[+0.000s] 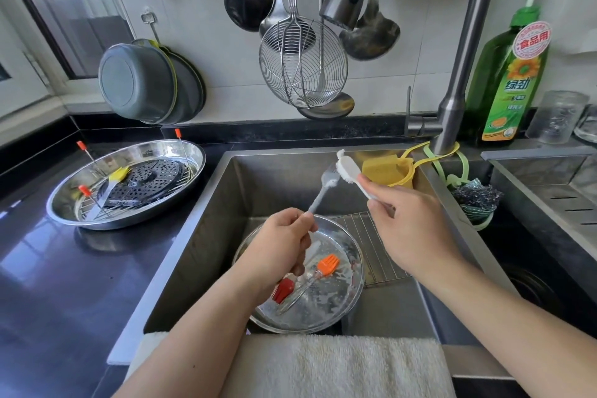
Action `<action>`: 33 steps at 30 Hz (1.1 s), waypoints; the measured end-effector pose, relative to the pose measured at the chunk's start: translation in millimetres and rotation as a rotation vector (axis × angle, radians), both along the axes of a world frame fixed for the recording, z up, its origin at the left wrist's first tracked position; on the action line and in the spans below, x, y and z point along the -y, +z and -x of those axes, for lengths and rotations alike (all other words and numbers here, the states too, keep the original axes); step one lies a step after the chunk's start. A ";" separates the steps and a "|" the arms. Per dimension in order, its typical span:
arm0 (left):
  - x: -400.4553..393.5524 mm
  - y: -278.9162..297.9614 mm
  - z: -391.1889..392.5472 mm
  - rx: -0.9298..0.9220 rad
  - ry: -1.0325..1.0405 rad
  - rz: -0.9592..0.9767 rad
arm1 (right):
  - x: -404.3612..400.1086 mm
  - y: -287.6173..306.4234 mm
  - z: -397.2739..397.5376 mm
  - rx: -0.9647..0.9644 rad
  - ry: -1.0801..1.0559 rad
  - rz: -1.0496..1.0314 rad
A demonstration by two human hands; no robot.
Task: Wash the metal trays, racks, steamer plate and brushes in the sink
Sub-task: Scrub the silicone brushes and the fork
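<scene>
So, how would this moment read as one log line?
left hand: holds clear brush | right hand: scrubs it with white scrub brush | sink: soapy tray

detergent bottle (510, 74) label "绿劲", red seal "食品用"

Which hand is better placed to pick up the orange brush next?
Left, probably. The left hand hovers directly above the orange brush in the tray, though it grips a clear brush; the right hand holds the scrub brush.

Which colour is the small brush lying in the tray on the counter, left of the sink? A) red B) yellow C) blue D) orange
B: the yellow brush lies in the counter tray; the orange and red ones are in the sink tray.
</scene>
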State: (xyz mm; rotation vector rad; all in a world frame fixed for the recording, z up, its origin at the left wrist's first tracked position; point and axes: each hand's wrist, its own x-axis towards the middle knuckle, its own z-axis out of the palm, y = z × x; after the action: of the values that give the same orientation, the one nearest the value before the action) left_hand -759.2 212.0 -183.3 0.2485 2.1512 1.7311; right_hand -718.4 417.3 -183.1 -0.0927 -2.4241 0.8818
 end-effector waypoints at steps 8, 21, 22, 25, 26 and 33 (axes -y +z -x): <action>-2.0 -2.9 -1.8 -0.022 -0.051 -0.076 | -12.7 1.1 7.0 0.067 -0.028 -0.097; 5.7 -7.9 7.5 -0.124 0.081 -0.010 | -4.0 7.6 0.3 0.129 0.145 -0.226; 5.1 -7.9 7.4 -0.137 0.080 0.003 | -10.4 9.0 4.0 0.123 0.068 -0.201; 3.4 -8.3 5.7 -0.168 0.073 0.024 | -12.1 9.0 1.6 0.145 0.043 -0.179; 3.7 -8.4 5.7 -0.169 0.074 0.020 | -3.4 8.4 -2.9 0.162 0.133 -0.187; 4.2 -8.2 6.9 -0.176 0.074 0.034 | -14.8 5.3 7.0 0.146 -0.012 -0.174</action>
State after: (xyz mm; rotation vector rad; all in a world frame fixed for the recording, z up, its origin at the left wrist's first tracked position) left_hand -766.1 207.8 -191.5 0.3269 2.3396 1.7705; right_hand -725.4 432.1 -177.8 -0.1095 -2.6226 0.6755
